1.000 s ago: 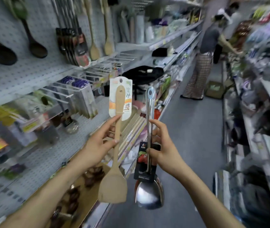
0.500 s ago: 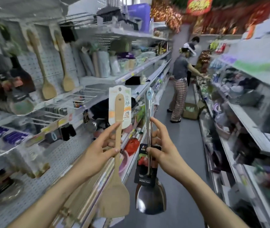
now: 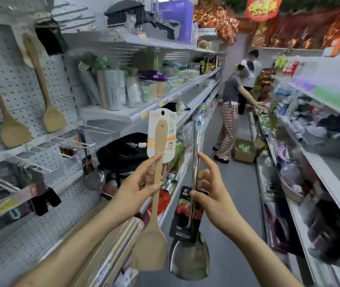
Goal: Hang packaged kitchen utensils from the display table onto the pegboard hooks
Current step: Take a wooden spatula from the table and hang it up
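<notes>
The left hand [image 3: 132, 189] held a wooden spatula [image 3: 154, 214] by its handle, pinched between the thumb and the fingers, with the flat blade hanging down and the handle standing up. A white card [image 3: 161, 134] was fixed to the top of the handle. Just beside it, the right hand [image 3: 210, 195] held a shiny metal spatula [image 3: 191, 243] the same way, thumb on the handle and the pointing finger stretched up beside it. A dark label [image 3: 187, 216] wrapped around the lower part of that handle, and the top end had a hole in it. Both tools were up in the air in the middle of the aisle, near each other but not touching. On the left was the white pegboard [image 3: 18, 79]. Two more wooden spatulas [image 3: 50, 96] hung there near its top left part, blades down. Lower on the board, bare white hooks [image 3: 69, 141] stuck out, and a metal ladle [image 3: 93, 177] hung near the right edge of the board. A black bag [image 3: 123, 150] sat on the shelf past the board. Far down the aisle, a person in checked trousers [image 3: 228, 121] reached toward the shelves on the right, and a cardboard box [image 3: 244, 150] sat on the floor close to their feet.
</notes>
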The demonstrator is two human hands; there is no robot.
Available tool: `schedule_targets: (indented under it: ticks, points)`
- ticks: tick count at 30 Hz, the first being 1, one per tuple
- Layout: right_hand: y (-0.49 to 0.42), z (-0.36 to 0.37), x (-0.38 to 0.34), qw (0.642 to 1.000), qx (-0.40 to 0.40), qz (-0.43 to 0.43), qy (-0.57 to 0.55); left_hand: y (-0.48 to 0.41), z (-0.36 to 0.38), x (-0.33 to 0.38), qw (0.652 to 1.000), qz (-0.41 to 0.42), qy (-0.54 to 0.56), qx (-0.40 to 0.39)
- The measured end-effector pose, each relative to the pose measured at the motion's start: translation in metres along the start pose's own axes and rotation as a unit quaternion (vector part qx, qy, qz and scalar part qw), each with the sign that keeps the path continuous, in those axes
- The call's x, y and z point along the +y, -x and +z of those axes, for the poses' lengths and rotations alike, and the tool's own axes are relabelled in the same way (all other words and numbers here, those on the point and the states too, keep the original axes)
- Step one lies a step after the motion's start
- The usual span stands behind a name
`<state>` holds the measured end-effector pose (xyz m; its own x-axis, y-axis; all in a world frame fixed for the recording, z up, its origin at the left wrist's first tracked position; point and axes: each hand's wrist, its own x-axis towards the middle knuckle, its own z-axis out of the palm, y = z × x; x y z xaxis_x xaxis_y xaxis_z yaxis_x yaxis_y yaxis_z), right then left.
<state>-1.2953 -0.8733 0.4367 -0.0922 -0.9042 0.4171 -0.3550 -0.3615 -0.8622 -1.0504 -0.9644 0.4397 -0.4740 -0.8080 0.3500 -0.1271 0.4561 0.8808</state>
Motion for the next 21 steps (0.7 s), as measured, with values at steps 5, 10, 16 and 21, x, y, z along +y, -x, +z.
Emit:
schedule_targets:
  ticks: [5,10,16,21]
  points:
    - [-0.069,0.005,0.030,0.996,-0.071,-0.023,-0.043,-0.037,-0.008,-0.015,0.997,-0.024,-0.025,0.065]
    - [-0.144,0.034,0.041,0.975,-0.182,-0.083,-0.097,-0.043,-0.038,-0.009,0.980,-0.056,-0.073,0.179]
    - [-0.208,0.118,0.012,0.921,-0.304,-0.163,-0.182,0.006,-0.091,0.023,0.935,-0.091,-0.153,0.308]
    - [-0.215,0.194,-0.034,0.877,-0.370,-0.220,-0.216,0.063,-0.133,0.061,0.893,-0.118,-0.199,0.386]
